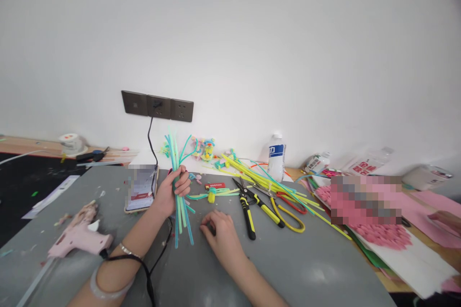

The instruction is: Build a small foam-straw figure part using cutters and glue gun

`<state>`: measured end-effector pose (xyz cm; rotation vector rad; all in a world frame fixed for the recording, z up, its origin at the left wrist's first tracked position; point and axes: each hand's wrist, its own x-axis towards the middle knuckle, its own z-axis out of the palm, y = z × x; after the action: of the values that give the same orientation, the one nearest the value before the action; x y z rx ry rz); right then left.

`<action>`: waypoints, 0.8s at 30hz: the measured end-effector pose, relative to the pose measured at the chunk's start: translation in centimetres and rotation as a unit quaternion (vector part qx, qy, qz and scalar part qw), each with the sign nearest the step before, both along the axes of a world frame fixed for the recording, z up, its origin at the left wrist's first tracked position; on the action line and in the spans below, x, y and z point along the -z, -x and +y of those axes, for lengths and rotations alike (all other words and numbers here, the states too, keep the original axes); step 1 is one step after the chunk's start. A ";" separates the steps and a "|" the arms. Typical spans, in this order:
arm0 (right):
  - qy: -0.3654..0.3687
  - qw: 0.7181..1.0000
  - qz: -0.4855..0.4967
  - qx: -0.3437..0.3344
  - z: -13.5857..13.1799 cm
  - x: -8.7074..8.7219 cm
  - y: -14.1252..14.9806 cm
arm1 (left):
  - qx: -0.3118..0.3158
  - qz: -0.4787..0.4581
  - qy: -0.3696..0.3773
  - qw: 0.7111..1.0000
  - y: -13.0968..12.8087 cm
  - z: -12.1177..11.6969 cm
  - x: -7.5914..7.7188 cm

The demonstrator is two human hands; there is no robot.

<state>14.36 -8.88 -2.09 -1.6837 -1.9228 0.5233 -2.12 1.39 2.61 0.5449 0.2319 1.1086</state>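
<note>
My left hand (173, 189) is wrapped round a bundle of pipe cleaners (183, 216) in blue and pale green, held upright over the grey table; their ends fan out above and below the fist. To its right, my right hand (222, 234) rests low over the table with its fingers curled in and thumb close to the index finger; nothing shows in it. Black-and-yellow pliers (248, 213) lie just right of that hand. Beyond it is a small yellow-and-green twisted piece (211, 195). Scissors (288, 211) with red and yellow handles lie beside the pliers.
A pink glue gun (81, 237) with a black cable lies at left. Near my left hand is a phone (141, 189). Yellow pipe cleaners (252, 175) stretch behind the pliers. A bottle (276, 158) stands by the wall. At far right, another person's hand (446, 220) is by pink sheets (421, 220).
</note>
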 end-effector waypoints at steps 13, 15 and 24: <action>-0.011 0.999 -0.042 -0.022 -0.1 0.3 0.3 | -0.006 0.002 0.011 1.000 0.0 -0.2 -0.3; -0.014 0.999 -0.035 -0.035 0.0 0.3 0.1 | -0.004 0.000 0.016 1.000 0.0 -0.2 -0.4; -0.021 0.996 0.082 -0.023 0.4 1.1 -1.1 | -0.003 0.000 0.005 1.000 0.0 -0.3 -0.3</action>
<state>15.48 -8.51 -3.23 -1.5240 -1.8453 0.6133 -2.08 1.11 2.87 0.5350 0.2384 1.1126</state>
